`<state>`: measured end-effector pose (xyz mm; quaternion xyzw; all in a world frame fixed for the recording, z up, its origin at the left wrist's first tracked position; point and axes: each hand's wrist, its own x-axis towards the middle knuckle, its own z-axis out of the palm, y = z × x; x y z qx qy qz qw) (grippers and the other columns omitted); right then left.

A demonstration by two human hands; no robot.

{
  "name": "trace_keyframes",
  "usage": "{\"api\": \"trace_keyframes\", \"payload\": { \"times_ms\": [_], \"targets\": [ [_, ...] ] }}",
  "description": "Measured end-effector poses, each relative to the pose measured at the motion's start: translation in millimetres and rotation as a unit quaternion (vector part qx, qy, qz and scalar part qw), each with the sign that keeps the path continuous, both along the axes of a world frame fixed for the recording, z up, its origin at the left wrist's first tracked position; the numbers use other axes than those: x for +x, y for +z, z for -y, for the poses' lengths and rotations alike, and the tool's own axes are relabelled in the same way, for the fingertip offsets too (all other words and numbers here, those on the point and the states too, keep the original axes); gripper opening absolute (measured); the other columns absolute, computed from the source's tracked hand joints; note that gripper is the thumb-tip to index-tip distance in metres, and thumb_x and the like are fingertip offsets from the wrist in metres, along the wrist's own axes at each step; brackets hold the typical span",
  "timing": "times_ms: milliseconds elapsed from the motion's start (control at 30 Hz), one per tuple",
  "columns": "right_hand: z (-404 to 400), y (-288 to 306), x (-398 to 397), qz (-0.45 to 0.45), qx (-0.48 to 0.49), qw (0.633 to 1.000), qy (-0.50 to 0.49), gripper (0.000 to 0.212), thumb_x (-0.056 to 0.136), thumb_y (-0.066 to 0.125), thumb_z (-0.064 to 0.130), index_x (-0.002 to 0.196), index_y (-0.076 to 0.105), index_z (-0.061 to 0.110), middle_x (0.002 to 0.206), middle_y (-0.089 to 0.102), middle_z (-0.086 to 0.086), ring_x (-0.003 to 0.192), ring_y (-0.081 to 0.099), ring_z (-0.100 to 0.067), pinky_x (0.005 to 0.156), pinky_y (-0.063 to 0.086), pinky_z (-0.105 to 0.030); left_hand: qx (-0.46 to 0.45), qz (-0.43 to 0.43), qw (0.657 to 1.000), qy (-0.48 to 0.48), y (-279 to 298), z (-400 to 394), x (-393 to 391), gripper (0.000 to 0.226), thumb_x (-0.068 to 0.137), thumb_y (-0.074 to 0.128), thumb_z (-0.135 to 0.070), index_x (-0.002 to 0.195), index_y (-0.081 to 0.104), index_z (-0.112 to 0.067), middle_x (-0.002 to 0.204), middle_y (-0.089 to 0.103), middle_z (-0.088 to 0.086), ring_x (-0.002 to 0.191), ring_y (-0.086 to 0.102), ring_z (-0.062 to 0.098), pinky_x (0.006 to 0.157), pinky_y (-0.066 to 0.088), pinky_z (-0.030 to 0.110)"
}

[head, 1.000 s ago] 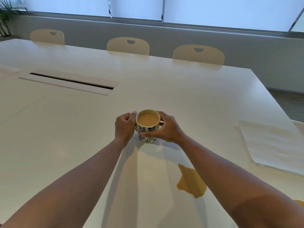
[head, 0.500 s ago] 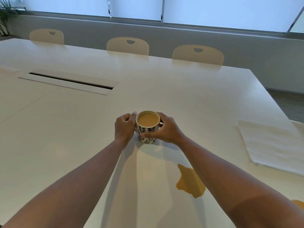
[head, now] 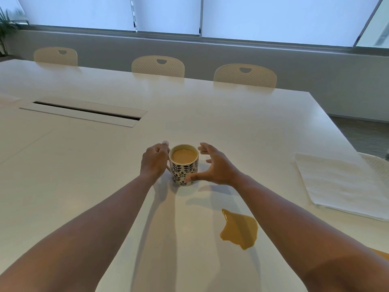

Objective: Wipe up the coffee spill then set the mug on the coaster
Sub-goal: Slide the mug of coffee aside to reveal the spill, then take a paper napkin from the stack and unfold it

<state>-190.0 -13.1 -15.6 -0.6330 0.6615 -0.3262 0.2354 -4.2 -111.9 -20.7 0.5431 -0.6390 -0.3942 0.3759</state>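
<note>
A patterned mug stands upright on the white bench, a little left of the middle of the view, and it is filled almost to the rim with milky coffee. The left hand is at the left side of the mug, where its fingers are curled close against the wall; the handle is hidden behind this hand, so the grip seems to hold the mug there, with the thumb tip raised at the far rim. The right hand is just beside the right side of the mug with a spread grip: the fingers are apart and free of the wall, and only the thumb tip comes to the lower near part of the mug, touching it or almost touching, I cannot tell which. The coffee spill lies as a brown puddle on the bench, nearer than the mug and to its right, beside the right forearm. A folded white cloth lies flat at the right edge of the bench, well apart from the mug. At the bottom right corner a small orange-brown edge is visible, but what it is I cannot tell. On the far left of the bench there is a long cable slot, and three pale chairs stand at the far side.
</note>
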Motion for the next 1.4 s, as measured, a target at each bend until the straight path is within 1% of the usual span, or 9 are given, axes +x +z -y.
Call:
{"api": "trace_keyframes", "payload": {
  "times_ms": [167, 233, 333, 400, 533, 733, 933, 1167, 1400],
  "targets": [
    [-17.1, 8.2, -13.2, -0.036, -0.028, 0.999, -0.027, 0.118, 0.053, 0.066, 0.084, 0.145, 0.033, 0.016, 0.144, 0.044, 0.000, 0.129, 0.044, -0.012, 0.104, 0.046, -0.042, -0.040, 0.011, 0.999, 0.017, 24.7, -2.3, -9.6, 0.038, 0.097, 0.042, -0.050, 0.078, 0.067, -0.027, 0.087, 0.070, -0.011, 0.091, 0.065, 0.014, 0.083, 0.049, 0.036],
    [-22.9, 13.3, -17.6, -0.044, -0.047, 0.997, -0.042, 0.111, 0.060, 0.059, 0.086, 0.143, 0.037, 0.016, 0.143, 0.045, 0.001, 0.129, 0.045, -0.013, 0.103, 0.047, -0.042, -0.071, 0.013, 0.997, 0.015, 36.6, -5.4, -15.3, 0.034, 0.096, 0.043, -0.048, 0.082, 0.067, -0.029, 0.094, 0.071, -0.009, 0.095, 0.064, 0.014, 0.083, 0.047, 0.035],
    [-31.0, 21.1, -24.8, -0.050, -0.066, 0.994, -0.071, 0.102, 0.069, 0.047, 0.087, 0.141, 0.042, 0.015, 0.143, 0.046, 0.002, 0.128, 0.046, -0.014, 0.102, 0.047, -0.043, -0.123, 0.031, 0.992, 0.017, 53.1, -10.7, -25.7, 0.031, 0.097, 0.047, -0.043, 0.104, 0.070, -0.024, 0.115, 0.071, -0.002, 0.109, 0.063, 0.017, 0.085, 0.041, 0.029],
    [-37.4, 25.4, -29.9, -0.061, -0.078, 0.991, -0.092, 0.097, 0.073, 0.043, 0.085, 0.140, 0.044, 0.015, 0.143, 0.047, 0.002, 0.128, 0.047, -0.015, 0.102, 0.047, -0.043, -0.158, 0.036, 0.987, 0.009, 63.9, -16.2, -33.5, 0.028, 0.097, 0.050, -0.039, 0.111, 0.069, -0.024, 0.123, 0.069, -0.002, 0.116, 0.060, 0.015, 0.088, 0.038, 0.027],
    [-50.6, 30.4, -42.2, -0.085, -0.088, 0.984, -0.132, 0.083, 0.080, 0.040, 0.079, 0.136, 0.047, 0.018, 0.141, 0.048, 0.004, 0.123, 0.052, -0.017, 0.100, 0.048, -0.043, -0.200, 0.046, 0.978, -0.025, 81.1, -30.8, -50.3, 0.023, 0.096, 0.053, -0.033, 0.110, 0.069, -0.028, 0.124, 0.067, -0.005, 0.115, 0.059, 0.014, 0.087, 0.036, 0.025],
    [-71.0, 33.0, -60.5, -0.129, -0.092, 0.972, -0.172, 0.059, 0.093, 0.045, 0.059, 0.134, 0.050, 0.016, 0.140, 0.049, 0.002, 0.125, 0.050, -0.017, 0.102, 0.046, -0.040, -0.220, 0.053, 0.969, -0.094, 86.1, -54.7, -75.9, 0.027, 0.096, 0.054, -0.029, 0.120, 0.066, -0.027, 0.129, 0.066, -0.005, 0.120, 0.059, 0.017, 0.097, 0.042, 0.028],
    [-94.6, 32.9, -78.0, -0.147, -0.085, 0.961, -0.218, 0.052, 0.095, 0.046, 0.052, 0.132, 0.051, 0.016, 0.138, 0.051, 0.001, 0.126, 0.048, -0.018, 0.102, 0.043, -0.036, -0.212, 0.059, 0.966, -0.134, 80.3, -74.4, -103.8, 0.026, 0.094, 0.056, -0.029, 0.118, 0.065, -0.030, 0.129, 0.066, -0.006, 0.114, 0.063, 0.021, 0.093, 0.047, 0.032],
    [-123.6, 30.2, -99.6, -0.138, -0.066, 0.952, -0.266, 0.049, 0.095, 0.048, 0.049, 0.132, 0.052, 0.017, 0.137, 0.052, 0.001, 0.126, 0.049, -0.017, 0.103, 0.042, -0.035, -0.197, 0.062, 0.962, -0.180, 70.4, -95.3, -134.0, 0.027, 0.094, 0.057, -0.028, 0.119, 0.065, -0.029, 0.130, 0.065, -0.005, 0.113, 0.064, 0.022, 0.097, 0.050, 0.037],
    [-150.2, 27.3, -121.5, -0.128, -0.047, 0.944, -0.301, 0.046, 0.094, 0.052, 0.045, 0.129, 0.056, 0.014, 0.134, 0.055, -0.001, 0.125, 0.048, -0.018, 0.103, 0.041, -0.033, -0.179, 0.071, 0.959, -0.210, 56.2, -111.1, -162.4, 0.027, 0.093, 0.058, -0.026, 0.119, 0.066, -0.027, 0.126, 0.067, -0.004, 0.111, 0.064, 0.019, 0.091, 0.047, 0.029]
  ]
}}
